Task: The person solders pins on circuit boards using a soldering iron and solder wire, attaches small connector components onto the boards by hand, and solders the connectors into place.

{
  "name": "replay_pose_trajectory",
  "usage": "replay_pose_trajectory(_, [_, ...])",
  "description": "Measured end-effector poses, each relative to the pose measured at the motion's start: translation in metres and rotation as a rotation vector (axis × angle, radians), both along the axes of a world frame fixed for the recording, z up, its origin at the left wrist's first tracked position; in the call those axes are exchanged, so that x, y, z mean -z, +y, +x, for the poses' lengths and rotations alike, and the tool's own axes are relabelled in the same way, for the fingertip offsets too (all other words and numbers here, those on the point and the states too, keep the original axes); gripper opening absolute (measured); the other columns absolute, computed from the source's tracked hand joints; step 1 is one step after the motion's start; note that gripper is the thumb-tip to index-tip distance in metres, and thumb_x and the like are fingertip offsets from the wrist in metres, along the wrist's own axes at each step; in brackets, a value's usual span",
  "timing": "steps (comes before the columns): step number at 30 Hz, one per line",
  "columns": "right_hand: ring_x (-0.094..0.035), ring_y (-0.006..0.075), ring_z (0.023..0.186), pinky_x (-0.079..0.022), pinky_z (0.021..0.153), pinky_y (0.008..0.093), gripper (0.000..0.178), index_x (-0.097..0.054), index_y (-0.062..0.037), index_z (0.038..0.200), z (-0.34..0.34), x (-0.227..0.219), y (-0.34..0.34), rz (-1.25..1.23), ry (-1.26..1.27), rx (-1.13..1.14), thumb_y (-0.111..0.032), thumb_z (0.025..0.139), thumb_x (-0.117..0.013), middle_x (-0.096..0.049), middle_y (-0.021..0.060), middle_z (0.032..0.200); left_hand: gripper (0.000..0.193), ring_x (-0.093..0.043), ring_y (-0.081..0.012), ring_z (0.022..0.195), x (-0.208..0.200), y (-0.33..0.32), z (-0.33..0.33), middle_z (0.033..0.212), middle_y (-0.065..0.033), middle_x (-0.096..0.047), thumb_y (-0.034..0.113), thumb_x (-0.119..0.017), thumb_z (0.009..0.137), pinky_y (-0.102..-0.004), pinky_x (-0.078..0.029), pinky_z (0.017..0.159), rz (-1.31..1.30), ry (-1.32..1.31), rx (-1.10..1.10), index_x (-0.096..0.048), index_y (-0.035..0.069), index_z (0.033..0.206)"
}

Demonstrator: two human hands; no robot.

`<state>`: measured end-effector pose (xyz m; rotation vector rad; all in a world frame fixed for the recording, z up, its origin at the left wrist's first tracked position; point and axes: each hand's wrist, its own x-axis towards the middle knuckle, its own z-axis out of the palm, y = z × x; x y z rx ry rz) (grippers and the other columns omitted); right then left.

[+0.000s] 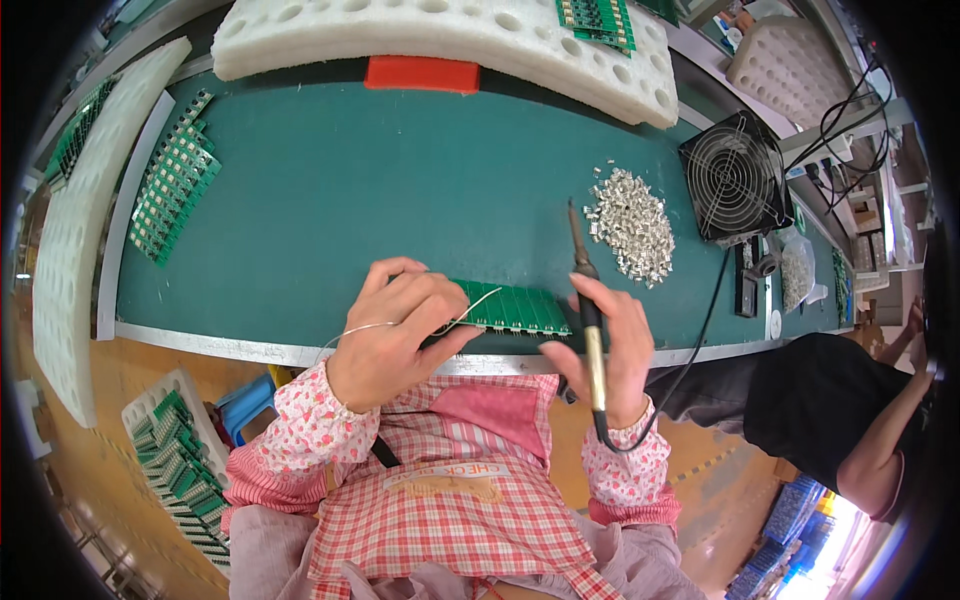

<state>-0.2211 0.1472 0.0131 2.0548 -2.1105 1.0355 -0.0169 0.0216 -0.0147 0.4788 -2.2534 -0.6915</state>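
Note:
A green circuit board panel [520, 309] lies along the near edge of the table, with a row of small metal parts along its front side. My left hand [400, 318] rests over the panel's left end, its fingers closed on a thin solder wire [482, 305] that sticks out over the board and trails off to the left. In my right hand [618, 345] is a soldering iron [593, 345], its tip pointing up and away, above the panel's right end and apart from it. Beyond it lies a pile of small silvery metal parts [634, 228].
A black fan [735, 178] stands at the right, near the iron's cable [708, 325]. White foam trays [330, 35] border the far and left sides. Stacked boards [175, 190] lie at the left, a red block [422, 74] at the back. Another person [825, 400] is at the right.

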Motion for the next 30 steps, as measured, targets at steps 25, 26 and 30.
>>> replay_pose_trajectory(25, [-0.047, 0.0108, 0.043, -0.037, 0.043, 0.0238, 0.025, -0.049, 0.0016, 0.090, 0.019, 0.004, 0.014, -0.383, -0.754, -0.020, -0.023, 0.095, -0.048, -0.052, 0.0059, 0.055, 0.027, -0.061, -0.0186, 0.085, 0.003, 0.000, 0.001, 0.087, -0.0037, -0.060, 0.010, -0.077, 0.069, -0.0430, -0.046, 0.088, -0.134, -0.013, 0.100, -0.051, 0.008, 0.076])
replay_pose_trajectory(26, [-0.047, 0.0106, 0.043, -0.037, 0.043, 0.0239, 0.026, -0.049, 0.0013, 0.091, 0.019, 0.003, 0.014, -0.378, -0.752, -0.012, -0.024, 0.095, -0.048, -0.052, 0.0059, 0.055, 0.027, -0.062, -0.0188, 0.085, 0.003, 0.001, 0.001, 0.087, -0.0038, -0.060, 0.010, -0.077, 0.070, -0.0432, -0.046, 0.088, -0.132, -0.011, 0.100, -0.051, 0.008, 0.076])
replay_pose_trajectory(30, [-0.047, 0.0101, 0.043, -0.037, 0.043, 0.0236, 0.027, -0.049, 0.0005, 0.091, 0.018, 0.004, 0.014, -0.371, -0.751, -0.001, -0.026, 0.095, -0.048, -0.052, 0.0059, 0.055, 0.026, -0.061, -0.0186, 0.085, 0.003, 0.001, 0.001, 0.087, -0.0039, -0.060, 0.010, -0.077, 0.070, -0.0433, -0.046, 0.088, -0.126, -0.006, 0.094, -0.051, 0.008, 0.075])
